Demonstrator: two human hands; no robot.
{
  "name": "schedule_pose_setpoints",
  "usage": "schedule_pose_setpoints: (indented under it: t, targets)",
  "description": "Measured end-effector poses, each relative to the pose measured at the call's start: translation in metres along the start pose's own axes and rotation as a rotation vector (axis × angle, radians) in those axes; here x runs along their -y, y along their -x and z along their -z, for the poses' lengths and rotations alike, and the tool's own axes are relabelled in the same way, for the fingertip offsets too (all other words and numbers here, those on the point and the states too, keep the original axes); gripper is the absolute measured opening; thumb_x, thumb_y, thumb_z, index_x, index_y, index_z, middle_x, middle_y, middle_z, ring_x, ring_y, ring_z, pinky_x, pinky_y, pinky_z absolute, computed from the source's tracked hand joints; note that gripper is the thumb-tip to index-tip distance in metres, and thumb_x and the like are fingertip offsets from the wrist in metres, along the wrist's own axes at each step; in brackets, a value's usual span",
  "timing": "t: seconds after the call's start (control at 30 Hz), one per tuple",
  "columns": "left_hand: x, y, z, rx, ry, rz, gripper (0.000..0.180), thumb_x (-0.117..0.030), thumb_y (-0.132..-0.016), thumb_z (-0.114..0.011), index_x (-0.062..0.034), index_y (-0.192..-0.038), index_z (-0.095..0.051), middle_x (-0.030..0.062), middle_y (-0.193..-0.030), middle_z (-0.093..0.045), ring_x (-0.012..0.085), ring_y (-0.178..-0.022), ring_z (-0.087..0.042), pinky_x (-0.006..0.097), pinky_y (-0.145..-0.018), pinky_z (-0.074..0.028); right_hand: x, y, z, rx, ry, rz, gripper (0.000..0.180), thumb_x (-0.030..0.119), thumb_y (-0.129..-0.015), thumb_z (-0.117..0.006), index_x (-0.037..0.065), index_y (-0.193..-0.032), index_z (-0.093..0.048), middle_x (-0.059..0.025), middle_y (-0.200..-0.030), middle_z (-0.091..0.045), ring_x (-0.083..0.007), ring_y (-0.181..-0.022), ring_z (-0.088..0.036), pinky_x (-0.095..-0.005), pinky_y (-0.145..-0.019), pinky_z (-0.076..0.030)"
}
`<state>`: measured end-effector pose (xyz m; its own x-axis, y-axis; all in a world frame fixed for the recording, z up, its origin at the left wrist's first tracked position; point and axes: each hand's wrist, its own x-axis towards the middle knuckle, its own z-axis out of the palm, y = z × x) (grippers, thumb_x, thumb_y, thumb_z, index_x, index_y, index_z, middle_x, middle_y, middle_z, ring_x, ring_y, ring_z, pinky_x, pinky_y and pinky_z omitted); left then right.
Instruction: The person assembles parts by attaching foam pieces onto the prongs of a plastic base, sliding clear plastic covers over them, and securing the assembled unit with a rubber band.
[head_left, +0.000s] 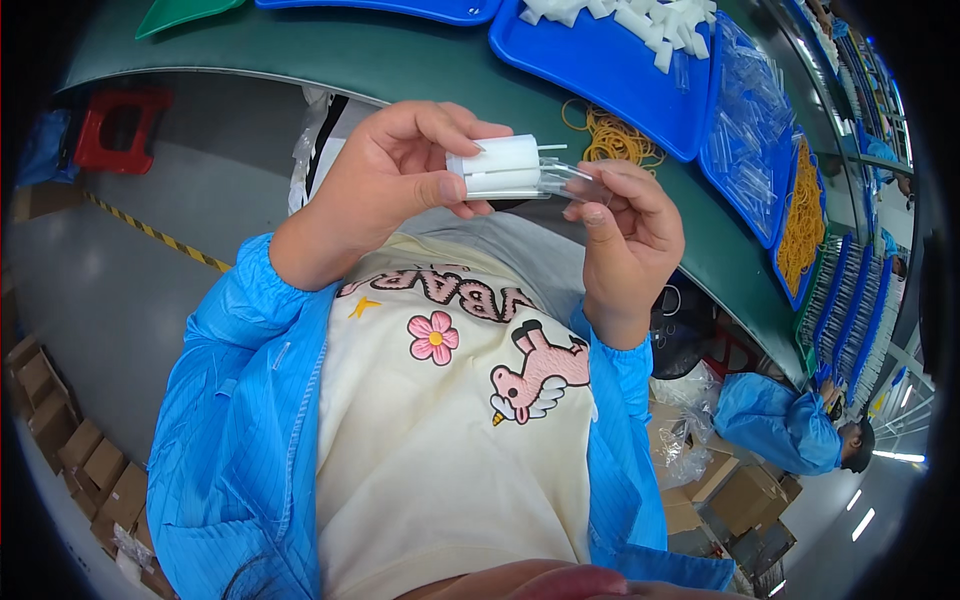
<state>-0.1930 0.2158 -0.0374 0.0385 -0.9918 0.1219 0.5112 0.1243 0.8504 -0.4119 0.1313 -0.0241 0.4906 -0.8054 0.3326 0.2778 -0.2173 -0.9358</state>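
What worries me most from my end is the grip: the left hand is closed round one end of a bundle of two white pieces, and if its fingers slackened, the thin rods along them could slide out. The right hand pinches a clear plastic piece at the other end; I judge that pulling or twisting it too hard could skew or bend it. The bundle sits between both hands, over the lap and short of the surface, so I'd expect anything dropped to miss the green top. Counting now: two hands, two white pieces in the grip, one clear piece that I can make out, and at least two rods, their total hidden by fingers and glare. I make it four blue trays nearby, one of them cut off by the upper edge, and one green tray. The heaped white blocks, clear plastic parts and yellow bands in three of the blue ones overlap too much to number, as do the loose bands on the surface.
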Motion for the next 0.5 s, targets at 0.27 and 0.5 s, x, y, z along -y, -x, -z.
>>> schedule_pose_setpoints:
  t: [0.27, 0.5]
  targets:
    - [-0.025, -0.003, -0.001, 0.053, -0.115, 0.145, 0.035, -0.011, -0.085, -0.073, 0.0018, -0.116, -0.063, 0.011, -0.108, -0.058, 0.0211, -0.094, -0.067, 0.03, -0.076, -0.061, -0.01, 0.009, -0.003, -0.032, 0.149, 0.15, 0.029, -0.009, -0.084, -0.067, -0.001, -0.111, -0.061, -0.0184, -0.113, -0.061, -0.0255, -0.096, -0.067, -0.031, -0.078, -0.059]
    - [-0.044, -0.001, -0.001, 0.098, -0.407, 0.161, 0.032, 0.0, -0.083, -0.066, 0.0024, -0.114, -0.068, 0.008, -0.101, -0.056, 0.0139, -0.085, -0.06, 0.025, -0.075, -0.052, -0.022, 0.015, -0.011, -0.063, 0.102, 0.177, 0.029, -0.009, -0.085, -0.066, 0.0, -0.112, -0.061, -0.0181, -0.112, -0.061, -0.026, -0.096, -0.067, -0.0317, -0.079, -0.059]
